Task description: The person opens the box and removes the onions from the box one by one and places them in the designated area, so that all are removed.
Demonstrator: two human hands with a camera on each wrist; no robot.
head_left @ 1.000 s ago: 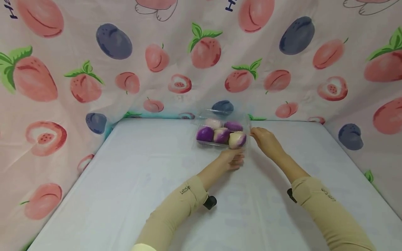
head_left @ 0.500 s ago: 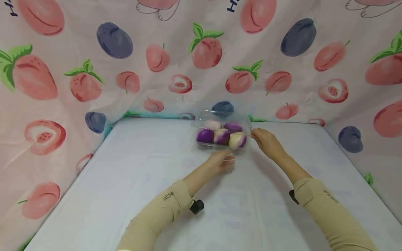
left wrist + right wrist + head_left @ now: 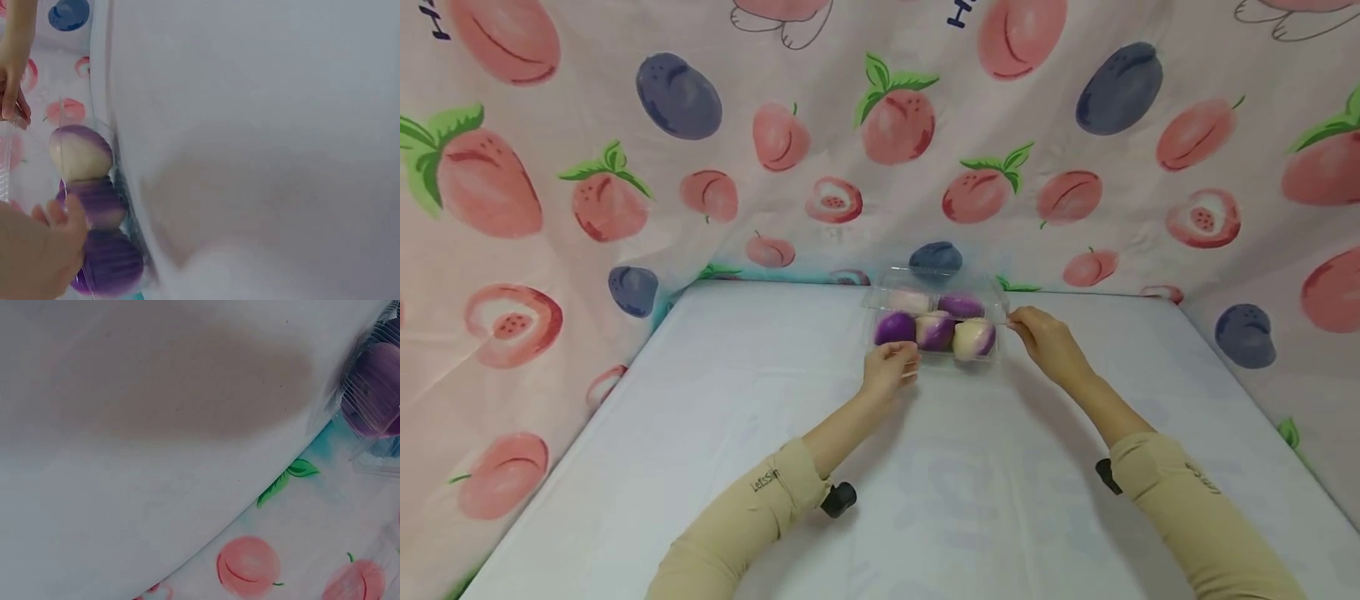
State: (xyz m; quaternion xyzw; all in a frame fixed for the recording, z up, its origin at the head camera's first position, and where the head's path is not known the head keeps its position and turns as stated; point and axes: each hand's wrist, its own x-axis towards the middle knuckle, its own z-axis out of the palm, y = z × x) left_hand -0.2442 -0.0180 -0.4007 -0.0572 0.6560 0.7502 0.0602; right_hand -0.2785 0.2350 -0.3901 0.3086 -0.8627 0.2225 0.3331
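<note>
A clear plastic clamshell box (image 3: pixel 936 357) stands at the back of the table with its lid (image 3: pixel 887 293) raised partway. Several round purple-and-cream pieces sit inside, among them a deep purple one (image 3: pixel 895 327) and a mostly cream one (image 3: pixel 974 339); their kind I cannot tell. My right hand (image 3: pixel 1051 343) pinches the lid's right front corner. My left hand (image 3: pixel 887 371) is in front of the box's left end, its fingers loosely bent and overlapping the deep purple piece in the head view. The left wrist view shows those fingers (image 3: pixel 76 215) close to the lid edge, holding nothing visible.
White cloth covers the table (image 3: pixel 760 375). Behind it hangs a pale pink curtain (image 3: pixel 827 92) printed with fruit, close behind the box. A small black device (image 3: pixel 839 498) is worn at the left wrist, another (image 3: pixel 1107 475) at the right.
My left hand has moved left along the front of the box, from its right end to its left end. The right hand stays at the lid corner.
</note>
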